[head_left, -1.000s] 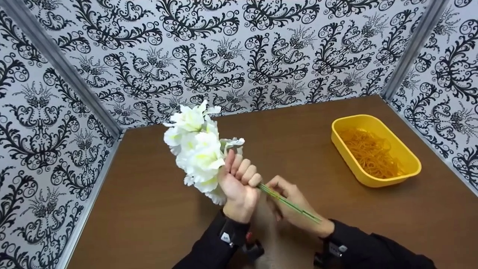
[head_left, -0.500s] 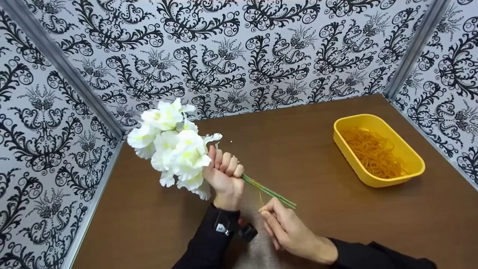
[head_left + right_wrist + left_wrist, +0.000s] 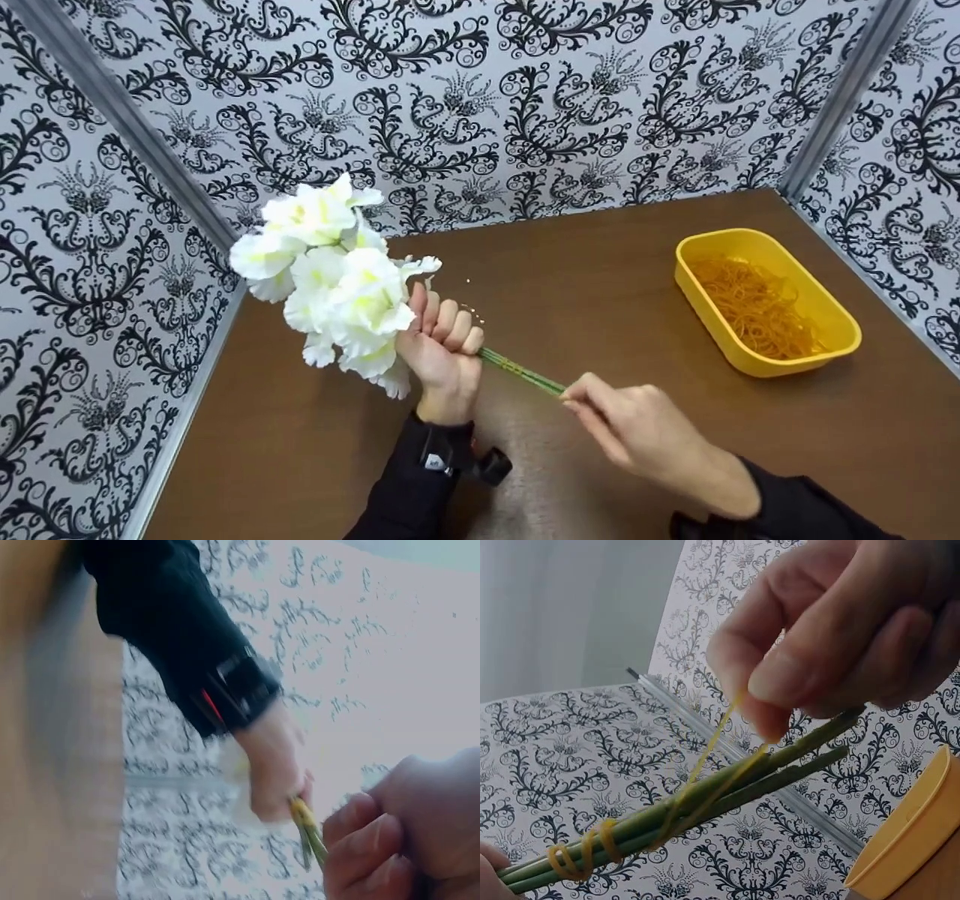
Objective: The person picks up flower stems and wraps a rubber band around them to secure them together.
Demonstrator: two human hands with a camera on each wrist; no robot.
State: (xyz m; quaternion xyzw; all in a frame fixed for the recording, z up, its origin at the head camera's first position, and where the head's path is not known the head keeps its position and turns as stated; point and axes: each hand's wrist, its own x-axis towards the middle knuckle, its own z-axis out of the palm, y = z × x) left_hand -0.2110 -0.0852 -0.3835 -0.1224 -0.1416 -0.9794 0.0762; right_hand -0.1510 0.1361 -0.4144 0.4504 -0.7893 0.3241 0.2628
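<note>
A bunch of white artificial flowers [image 3: 337,289] leans to the upper left in the head view. My left hand [image 3: 442,360] grips its green stems [image 3: 536,379] just below the blooms. A yellow rubber band [image 3: 588,849] is wound round the stems, as the left wrist view shows. From those coils a stretched loop runs toward the stem ends, where thumb and forefinger of my right hand [image 3: 817,637] pinch it. The loop crosses over the stems, close to their cut ends. In the right wrist view, the flowers are mostly hidden behind my left hand [image 3: 277,772].
On the right of the brown table [image 3: 600,285] stands a yellow plastic tub [image 3: 694,304] holding a heap of rubber bands [image 3: 750,307]. Patterned black-and-white panels [image 3: 465,120] enclose the table at the back and both sides.
My left hand and the bouquet have shifted left and slightly up. My right hand first moved down off the stems, pulling the band out, then right and up toward the stem ends.
</note>
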